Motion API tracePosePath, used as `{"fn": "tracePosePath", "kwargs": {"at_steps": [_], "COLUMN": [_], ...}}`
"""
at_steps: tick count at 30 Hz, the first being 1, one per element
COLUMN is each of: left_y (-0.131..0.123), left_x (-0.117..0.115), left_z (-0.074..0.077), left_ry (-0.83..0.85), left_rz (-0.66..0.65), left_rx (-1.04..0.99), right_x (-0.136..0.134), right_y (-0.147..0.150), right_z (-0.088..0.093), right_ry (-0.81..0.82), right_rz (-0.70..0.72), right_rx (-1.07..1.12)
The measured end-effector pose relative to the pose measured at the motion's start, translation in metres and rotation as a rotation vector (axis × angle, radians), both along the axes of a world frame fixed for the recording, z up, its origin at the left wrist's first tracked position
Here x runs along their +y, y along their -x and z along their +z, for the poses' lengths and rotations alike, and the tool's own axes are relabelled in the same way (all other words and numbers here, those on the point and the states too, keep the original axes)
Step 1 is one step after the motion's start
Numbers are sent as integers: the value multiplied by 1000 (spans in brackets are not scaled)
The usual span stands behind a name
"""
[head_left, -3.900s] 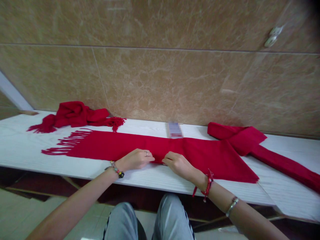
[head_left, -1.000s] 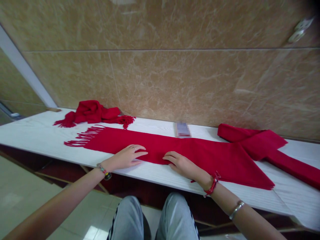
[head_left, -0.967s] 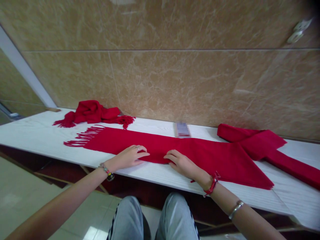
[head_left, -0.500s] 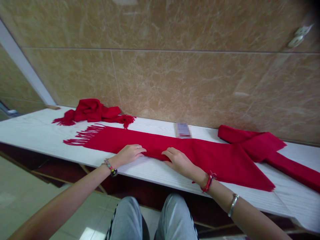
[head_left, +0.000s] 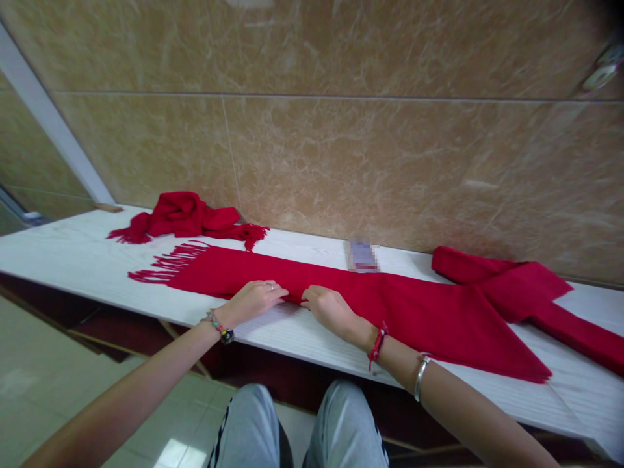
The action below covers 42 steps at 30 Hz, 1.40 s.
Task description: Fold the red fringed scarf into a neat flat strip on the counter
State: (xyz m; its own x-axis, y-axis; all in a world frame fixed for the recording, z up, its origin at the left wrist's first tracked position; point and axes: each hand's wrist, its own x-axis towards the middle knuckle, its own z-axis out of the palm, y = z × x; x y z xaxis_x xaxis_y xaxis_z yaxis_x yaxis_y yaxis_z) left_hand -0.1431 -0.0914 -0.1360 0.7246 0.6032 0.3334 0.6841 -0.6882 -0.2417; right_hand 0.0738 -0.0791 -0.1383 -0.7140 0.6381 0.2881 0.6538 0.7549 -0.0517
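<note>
A long red scarf (head_left: 419,305) lies flat along the white table (head_left: 68,260), its fringe (head_left: 160,265) at the left end and its right part folded back at an angle toward the wall. My left hand (head_left: 253,300) and my right hand (head_left: 327,308) rest close together on the scarf's near edge, at about mid-length. The fingers of each hand are drawn together, and their tips pinch that edge. Both wrists carry bracelets.
A second red scarf (head_left: 182,218) lies bunched at the back left against the marble wall (head_left: 341,149). A small blurred object (head_left: 363,255) stands by the wall behind the flat scarf. My knees in grey trousers (head_left: 336,429) are under the table's front edge.
My hands have come closer together along the scarf's near edge: the right hand slid left toward the left hand. The left hand's fingers, spread flat a second ago, have drawn together.
</note>
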Motion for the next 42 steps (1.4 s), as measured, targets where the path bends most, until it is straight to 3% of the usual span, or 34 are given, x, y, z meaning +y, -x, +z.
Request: {"fn": "tracePosePath", "kwargs": {"at_steps": [9, 13, 21, 25, 33, 42], "left_y": [42, 64, 88, 92, 117, 127], "left_x": [-10, -13, -14, -15, -11, -12], "left_z": [5, 6, -5, -4, -10, -10], "left_ry": [-1, -24, -58, -4, -62, -26], "left_rz": [38, 119, 113, 96, 278, 269], "left_rx": [227, 254, 186, 111, 49, 69], "right_x": [-10, -10, -9, -9, -7, -8], "right_y": [-1, -2, -4, -5, -3, -2], "right_z": [-16, -18, -15, -14, -15, -13], "right_ry": [-186, -200, -115, -53, 60, 96], "right_rz": [245, 296, 173, 153, 83, 55], "right_rx": [9, 36, 180, 145, 176, 186]}}
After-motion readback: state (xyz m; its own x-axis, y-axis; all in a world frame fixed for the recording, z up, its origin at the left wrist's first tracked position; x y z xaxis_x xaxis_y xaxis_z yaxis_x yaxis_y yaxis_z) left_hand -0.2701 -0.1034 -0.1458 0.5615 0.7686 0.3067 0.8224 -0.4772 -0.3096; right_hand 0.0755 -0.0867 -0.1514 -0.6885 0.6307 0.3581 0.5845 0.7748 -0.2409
